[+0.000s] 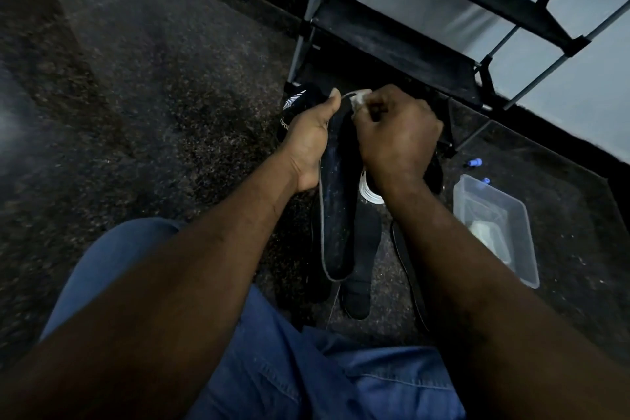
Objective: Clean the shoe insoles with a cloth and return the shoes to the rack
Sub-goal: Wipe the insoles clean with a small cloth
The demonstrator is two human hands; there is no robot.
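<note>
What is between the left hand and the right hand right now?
In the head view, the top of the dark insole stands between them: the left hand grips its edge and the right hand pinches a white cloth at its tip.

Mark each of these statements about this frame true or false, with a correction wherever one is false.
1. The left hand holds the dark grey-edged insole. True.
2. The right hand is empty. False: it grips a white cloth at the insole's far end.
3. The clear plastic tub sits on a rack shelf. False: it sits on the floor, at the person's right.
4. A black shoe with white stripes lies beyond the left hand. True.
</note>
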